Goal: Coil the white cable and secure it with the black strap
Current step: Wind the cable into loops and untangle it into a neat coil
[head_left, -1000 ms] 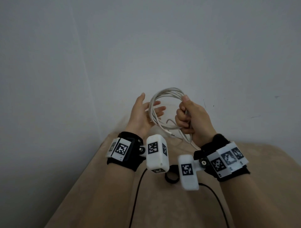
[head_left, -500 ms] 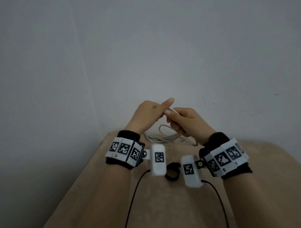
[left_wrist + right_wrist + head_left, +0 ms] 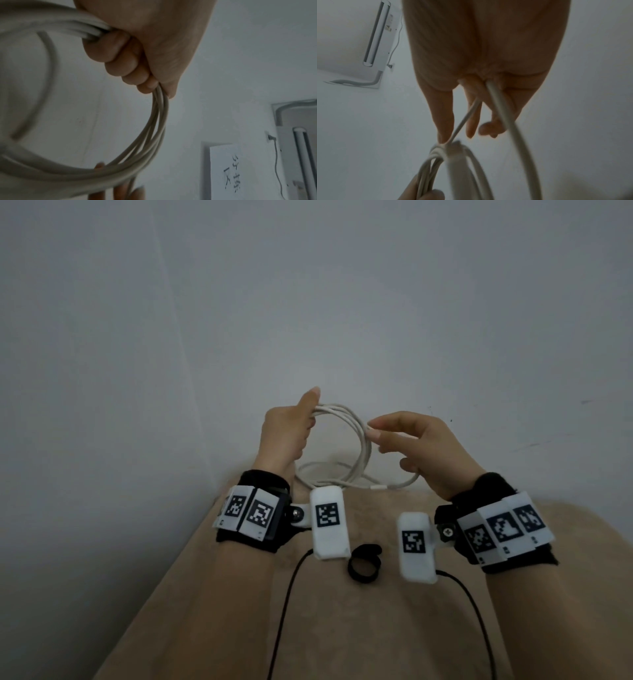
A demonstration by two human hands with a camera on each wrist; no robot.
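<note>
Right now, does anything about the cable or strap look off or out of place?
One thing: the white cable isn't fully gathered. The left hand grips the loops, but a tail with its connector end hangs loose past the right hand, whose fingers are extended. The black strap lies unused on the beige surface between the wrists.

Left hand (image 3: 286,436) grips white cable (image 3: 363,440) coil; black strap (image 3: 364,564) lies on table (image 3: 342,628)

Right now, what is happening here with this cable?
A person is coiling a white cable in the air above a beige surface. The left hand grips the gathered loops in a fist. The right hand, fingers mostly straight, guides the loose strand toward the coil; part of the cable rests on the surface. The black strap lies unused between the wrists, so the coil is not yet secured.
</note>
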